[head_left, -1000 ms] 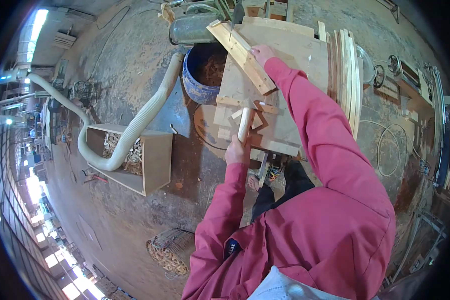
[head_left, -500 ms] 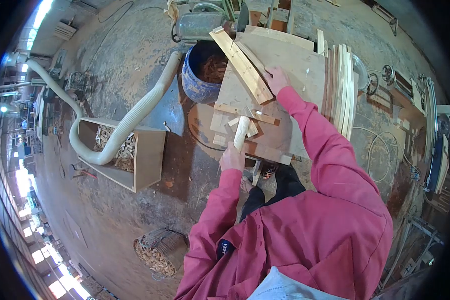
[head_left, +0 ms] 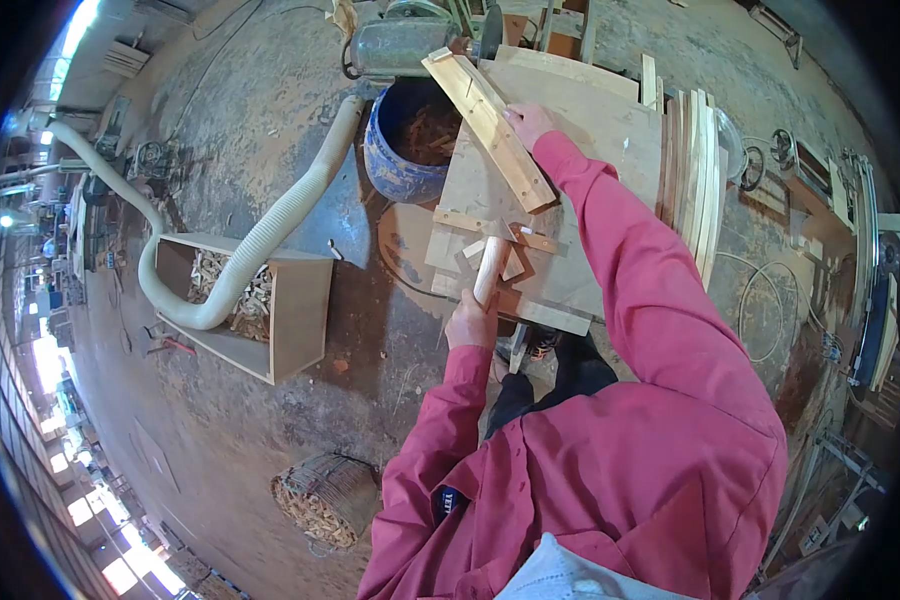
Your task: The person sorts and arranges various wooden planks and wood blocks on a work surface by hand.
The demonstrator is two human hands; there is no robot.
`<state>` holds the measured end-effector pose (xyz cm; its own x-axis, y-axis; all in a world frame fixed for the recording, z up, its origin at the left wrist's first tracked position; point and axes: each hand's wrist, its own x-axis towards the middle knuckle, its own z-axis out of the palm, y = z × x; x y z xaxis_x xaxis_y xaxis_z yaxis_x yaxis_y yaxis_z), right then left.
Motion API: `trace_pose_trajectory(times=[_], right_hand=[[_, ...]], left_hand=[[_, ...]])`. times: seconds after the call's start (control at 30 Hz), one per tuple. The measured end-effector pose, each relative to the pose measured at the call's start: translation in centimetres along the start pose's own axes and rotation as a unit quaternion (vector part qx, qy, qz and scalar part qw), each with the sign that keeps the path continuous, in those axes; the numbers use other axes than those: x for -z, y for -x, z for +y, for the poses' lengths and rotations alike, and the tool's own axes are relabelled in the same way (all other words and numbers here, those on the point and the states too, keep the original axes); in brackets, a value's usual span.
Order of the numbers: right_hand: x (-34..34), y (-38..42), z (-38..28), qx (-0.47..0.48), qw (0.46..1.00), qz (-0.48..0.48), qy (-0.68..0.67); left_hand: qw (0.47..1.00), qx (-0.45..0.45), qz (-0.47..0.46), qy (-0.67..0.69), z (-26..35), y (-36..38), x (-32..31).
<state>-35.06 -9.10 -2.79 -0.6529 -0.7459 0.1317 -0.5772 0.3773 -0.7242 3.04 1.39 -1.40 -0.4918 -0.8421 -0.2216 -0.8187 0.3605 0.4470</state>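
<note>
In my left hand [head_left: 471,322] is one end of a pale wooden stick [head_left: 490,268], its far end over small wood pieces on the work table [head_left: 610,150]. My right hand [head_left: 530,124] is beside the upper part of a long light board [head_left: 490,130], its fingers bent together at the board's edge; whatever they grip is too small to make out. The board lies slanted across the table, with a small block at its top end. Below it a narrow wooden strip [head_left: 453,218] crosses the table.
A blue drum [head_left: 395,178] with shavings stands left of the table, near a green machine [head_left: 400,48]. Long strips [head_left: 705,180] line the table's right side. Farther left are a ribbed hose [head_left: 290,215] and a wooden box [head_left: 300,320]; a wire basket [head_left: 335,495] sits below.
My right hand has moved up and left along the board, and the thin strip beside the board no longer shows. My left hand has shifted slightly right and down with the stick.
</note>
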Motion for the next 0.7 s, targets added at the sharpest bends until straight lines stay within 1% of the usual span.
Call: trace_pose_trajectory(times=[0.13,0.2,0.23,0.3,0.33,0.4,0.43,0.5,0.63,0.7], right_hand=[[0.6,-2.7,1.0,-0.01,1.0,0.012,-0.005],[1.3,-4.3,0.9,-0.061,0.998,0.006,-0.004],[1.8,-4.8,0.8,-0.056,0.998,0.008,-0.004],[2.8,-5.3,0.7,-0.104,0.993,0.015,0.048],[2.7,-5.7,1.9,-0.103,0.993,0.019,0.05],[1.8,-5.3,4.2,-0.189,0.976,0.1,0.039],[2.6,-4.0,3.6,-0.19,0.976,0.1,0.042],[3.5,0.0,1.7,-0.036,0.992,0.11,0.043],[2.5,4.8,0.8,-0.032,0.993,0.11,0.003],[1.7,6.4,0.1,-0.072,0.994,0.067,-0.042]], left_hand=[[1.0,-0.001,-0.007,-0.005,1.8,-2.5,-0.3],[1.0,0.005,-0.009,0.001,3.0,-3.7,-0.3],[1.0,0.011,-0.015,0.005,3.3,-4.3,-0.4],[1.0,0.016,-0.018,0.011,3.6,-4.5,-0.3],[0.999,0.019,-0.025,0.014,3.6,-4.6,-0.2],[0.999,0.019,-0.039,0.017,3.5,-4.2,-0.1],[0.999,0.007,-0.034,0.017,3.2,-3.8,0.1],[0.999,-0.004,-0.026,0.019,2.6,-2.8,0.4],[0.999,-0.001,-0.04,-0.008,1.0,-0.5,1.1],[0.999,0.011,-0.05,-0.015,0.0,0.6,1.1]])
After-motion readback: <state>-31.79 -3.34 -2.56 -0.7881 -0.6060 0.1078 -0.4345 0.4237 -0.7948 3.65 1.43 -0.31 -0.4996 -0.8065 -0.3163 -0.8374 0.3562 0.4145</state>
